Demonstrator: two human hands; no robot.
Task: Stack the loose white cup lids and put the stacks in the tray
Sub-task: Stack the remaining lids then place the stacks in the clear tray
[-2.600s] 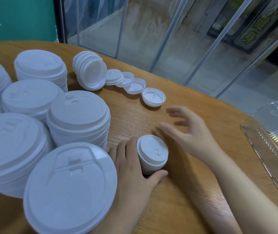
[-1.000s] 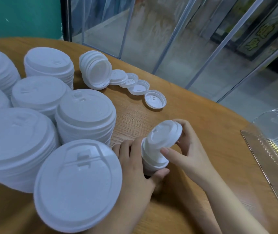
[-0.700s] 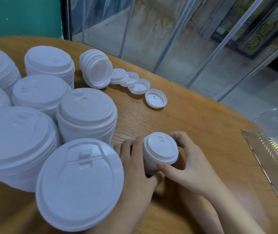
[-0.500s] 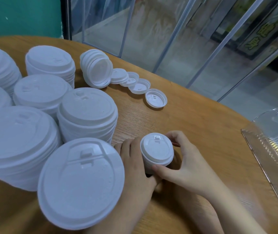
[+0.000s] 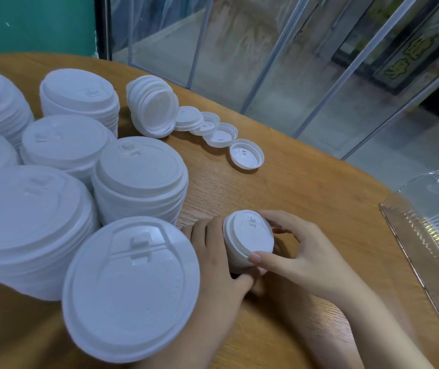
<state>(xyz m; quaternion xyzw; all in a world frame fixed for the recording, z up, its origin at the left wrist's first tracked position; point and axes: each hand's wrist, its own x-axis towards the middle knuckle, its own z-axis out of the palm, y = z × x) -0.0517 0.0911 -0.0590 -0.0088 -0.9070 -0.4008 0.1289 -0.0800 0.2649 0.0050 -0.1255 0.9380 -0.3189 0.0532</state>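
change vs 0.5 s ago: small stack of lids point(image 5: 247, 239) sits in the same spot between both hands; top lid now tipped a bit toward the right hand, its tab turned further round. Right thumb has slid up onto the top lid's near rim. Left hand unchanged. Loose lids and big stacks unmoved.
change vs 2.6 s ago: right hand was open and off the stack, now it's on it.
left hand point(image 5: 218, 262): fingers curled round the left side of the small stack, thumb hooked under its near edge, gripping it on the table point(image 5: 306, 187).
right hand point(image 5: 301, 251): cupped round the right side of the same stack, thumb tip on the top lid's rim, fingers wrapped behind.
loose lids point(image 5: 246, 156): row of four small ones on the table, well beyond the hands, most of them underside up; the row runs up to a tipped-over stack point(image 5: 153, 110) lying on its side.
big lid stacks point(image 5: 139, 179): just left of the left hand, several upright; nearest one point(image 5: 131, 288) covers the left wrist and forearm.
tray point(image 5: 431, 235): clear plastic, well right of the right hand, cut off by the frame edge; contents hard to make out through glare.
hidden: lower part of small stack behind fingers, lid count can't tell. Far-left stacks cropped.
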